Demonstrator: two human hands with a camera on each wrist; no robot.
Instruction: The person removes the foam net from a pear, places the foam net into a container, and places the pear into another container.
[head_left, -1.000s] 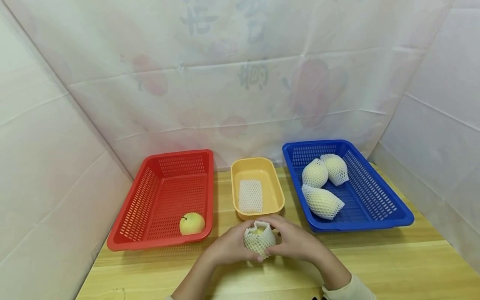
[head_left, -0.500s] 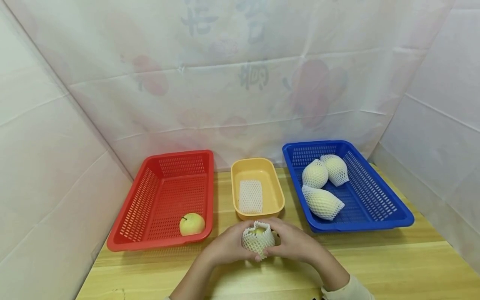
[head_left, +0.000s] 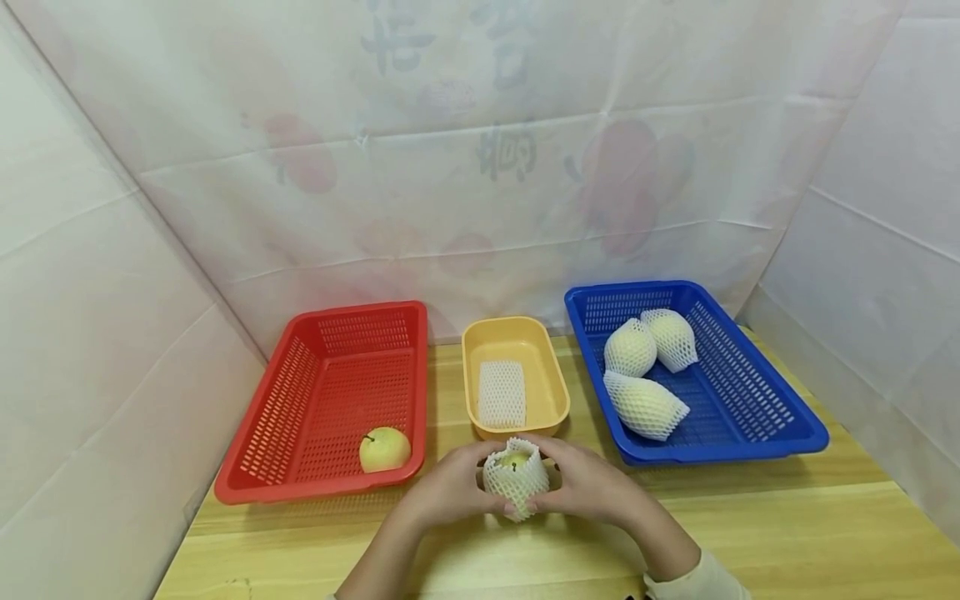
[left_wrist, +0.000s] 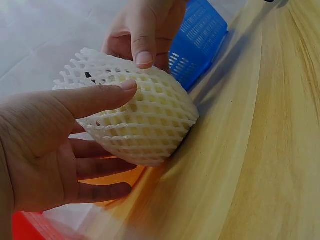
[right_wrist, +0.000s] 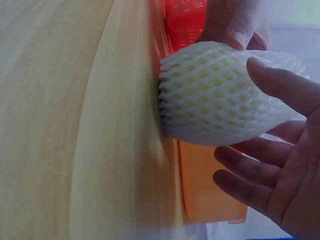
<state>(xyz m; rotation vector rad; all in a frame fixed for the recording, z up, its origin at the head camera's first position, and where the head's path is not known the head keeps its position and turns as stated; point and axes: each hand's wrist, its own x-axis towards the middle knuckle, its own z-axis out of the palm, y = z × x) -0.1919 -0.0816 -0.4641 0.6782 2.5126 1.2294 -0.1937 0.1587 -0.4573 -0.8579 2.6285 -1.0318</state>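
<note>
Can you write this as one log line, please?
left hand, right hand: hold netted fruit; red basket: bare fruit; yellow tray: white netting; blue basket: three netted fruits

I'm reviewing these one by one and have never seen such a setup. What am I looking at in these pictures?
There is no machine here: these are a person's bare left hand and right hand. The wide picture comes from a camera on the head, looking forward and down. The two close ones come from cameras on the wrists, each showing its own hand nearest.

Together the hands hold a fruit inside a white foam net, its top showing through the open end.

On the table stand a red basket at left with a bare fruit, a yellow tub in the middle with a flat net, and a blue basket at right with three netted fruits.
</note>
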